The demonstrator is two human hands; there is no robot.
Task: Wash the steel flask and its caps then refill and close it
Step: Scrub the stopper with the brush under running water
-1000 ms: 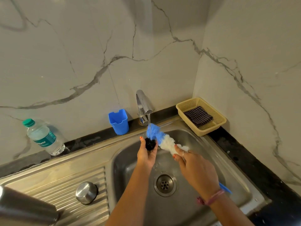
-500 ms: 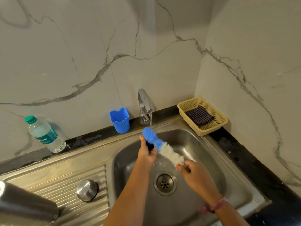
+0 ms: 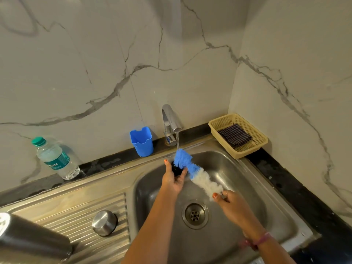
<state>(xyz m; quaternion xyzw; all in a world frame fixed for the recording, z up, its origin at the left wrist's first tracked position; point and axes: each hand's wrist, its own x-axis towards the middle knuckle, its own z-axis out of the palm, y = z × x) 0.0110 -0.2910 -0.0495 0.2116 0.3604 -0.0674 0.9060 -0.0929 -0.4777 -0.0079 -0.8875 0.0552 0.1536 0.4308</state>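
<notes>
A: Count? Hands?
B: One flask [image 3: 28, 239] at 8 o'clock, one steel cap [image 3: 104, 222]; left hand [image 3: 174, 180] grips one black cap [image 3: 176, 169]; right hand [image 3: 231, 203] holds one brush [image 3: 192, 169].
A: Change?
B: Brush withdrawn farther rightward.

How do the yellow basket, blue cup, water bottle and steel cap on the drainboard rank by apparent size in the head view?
1. yellow basket
2. water bottle
3. blue cup
4. steel cap

Basket and bottle cover similar areas, so their order is unsure. The cap sits nearer the camera, so it looks larger than it would beside the others.
</notes>
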